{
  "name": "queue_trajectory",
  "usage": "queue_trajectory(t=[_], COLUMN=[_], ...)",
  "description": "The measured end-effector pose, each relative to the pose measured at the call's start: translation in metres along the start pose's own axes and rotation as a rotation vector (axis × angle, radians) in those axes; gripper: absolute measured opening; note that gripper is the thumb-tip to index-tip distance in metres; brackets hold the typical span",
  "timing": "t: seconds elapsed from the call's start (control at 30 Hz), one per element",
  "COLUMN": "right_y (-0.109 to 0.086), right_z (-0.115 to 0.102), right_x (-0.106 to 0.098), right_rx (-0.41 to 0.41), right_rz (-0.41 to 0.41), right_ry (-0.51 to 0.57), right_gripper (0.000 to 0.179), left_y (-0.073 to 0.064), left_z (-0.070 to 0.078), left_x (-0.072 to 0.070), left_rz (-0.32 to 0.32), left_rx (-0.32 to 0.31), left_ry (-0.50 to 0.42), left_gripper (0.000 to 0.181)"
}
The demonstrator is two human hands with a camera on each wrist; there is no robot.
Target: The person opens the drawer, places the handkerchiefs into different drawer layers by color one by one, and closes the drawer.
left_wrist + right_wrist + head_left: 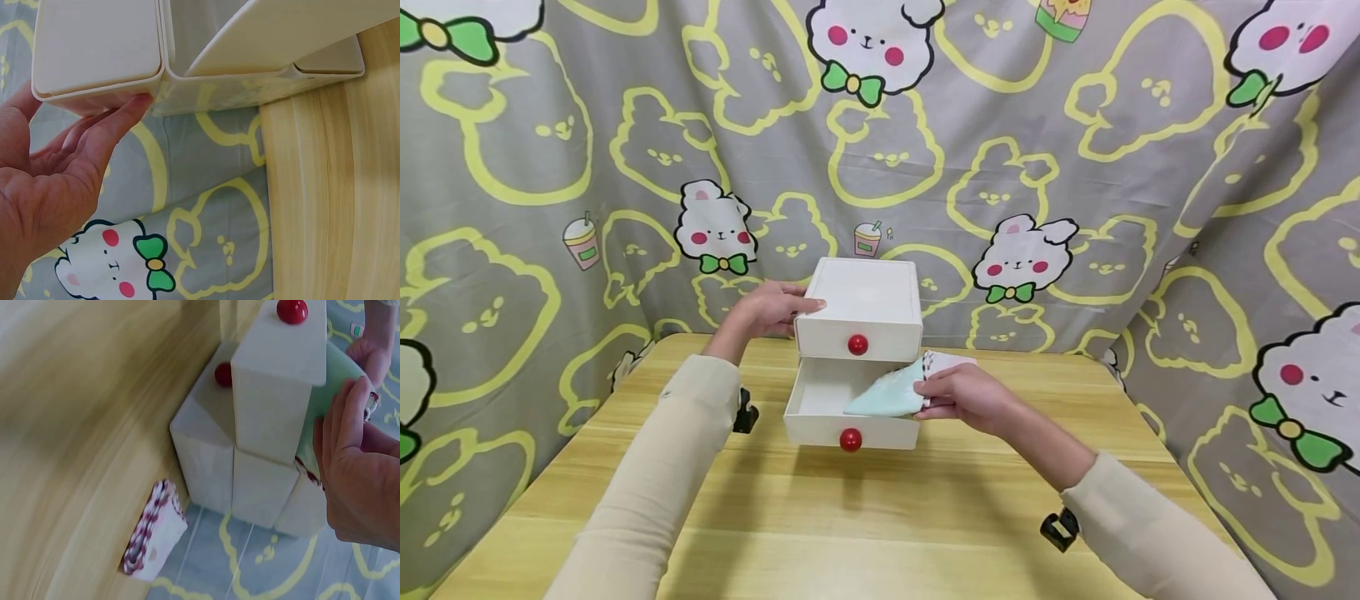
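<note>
A white drawer unit (867, 287) with red knobs stands at the far side of the table. Its middle drawer (820, 429) is pulled out beneath the top one. My left hand (772, 307) touches the unit's upper left, thumb on top; in the left wrist view its fairly straight fingers (122, 122) rest against the side panel. My right hand (970, 396) pinches a mint-green cloth (887, 392) with a dark patterned trim. Part of the cloth hangs into the open drawer, over its right wall. The closed bottom drawer (203, 419) shows in the right wrist view.
A white folded piece with dark red and white trim (153, 531) lies on the table, right of the unit. Behind the wooden table (880, 533) hangs a grey curtain (790, 150) with bear prints. A black camera mount (1060, 529) sits at the right sleeve.
</note>
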State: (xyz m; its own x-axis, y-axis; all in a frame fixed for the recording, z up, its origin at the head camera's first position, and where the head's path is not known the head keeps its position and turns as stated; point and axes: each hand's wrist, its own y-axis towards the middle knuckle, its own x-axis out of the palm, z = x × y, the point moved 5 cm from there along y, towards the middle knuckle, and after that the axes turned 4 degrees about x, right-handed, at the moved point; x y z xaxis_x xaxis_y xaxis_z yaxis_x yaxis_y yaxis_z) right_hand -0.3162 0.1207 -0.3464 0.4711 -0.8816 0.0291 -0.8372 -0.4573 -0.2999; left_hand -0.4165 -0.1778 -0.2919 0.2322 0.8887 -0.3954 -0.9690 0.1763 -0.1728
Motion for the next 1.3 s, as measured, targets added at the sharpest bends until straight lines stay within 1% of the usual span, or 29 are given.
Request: queue_trajectory(t=[0.2, 0.33, 0.57, 0.7, 0.83, 1.07, 1.3], right_y=[0.006, 0.01, 0.009, 0.005, 0.006, 0.015, 0.026], right_z=[0.001, 0.002, -0.001, -0.005, -0.005, -0.001, 0.0], right_x=[0.014, 0.019, 0.017, 0.014, 0.013, 0.019, 0.027], right_rx=[-0.011, -0.009, 0.006, 0.016, 0.028, 0.026, 0.053], right_rz=[0.009, 0.021, 0.047, 0.056, 0.061, 0.044, 0.034], right_ry=[0.008, 0.01, -0.034, -0.043, -0.037, -0.048, -0.055], right_gripper=[0.03, 0.03, 0.032, 0.03, 0.027, 0.025, 0.023], left_y=[0.001, 0.002, 0.002, 0.001, 0.0, 0.0, -0.001], left_z=[0.0, 0.001, 0.002, 0.003, 0.001, -0.001, -0.001], left_x=[0.001, 0.002, 0.001, 0.0, -0.001, 0.0, 0.001], left_rz=[-0.006, -0.009, -0.017, -0.014, -0.013, -0.009, -0.005], left_rx=[0.003, 0.003, 0.007, 0.007, 0.003, 0.006, 0.001], left_ry=[-0.007, -0.01, 0.006, 0.006, 0.013, 0.027, 0.017], left_gripper=[0.071, 0.072, 0.073, 0.072, 0.072, 0.071, 0.071])
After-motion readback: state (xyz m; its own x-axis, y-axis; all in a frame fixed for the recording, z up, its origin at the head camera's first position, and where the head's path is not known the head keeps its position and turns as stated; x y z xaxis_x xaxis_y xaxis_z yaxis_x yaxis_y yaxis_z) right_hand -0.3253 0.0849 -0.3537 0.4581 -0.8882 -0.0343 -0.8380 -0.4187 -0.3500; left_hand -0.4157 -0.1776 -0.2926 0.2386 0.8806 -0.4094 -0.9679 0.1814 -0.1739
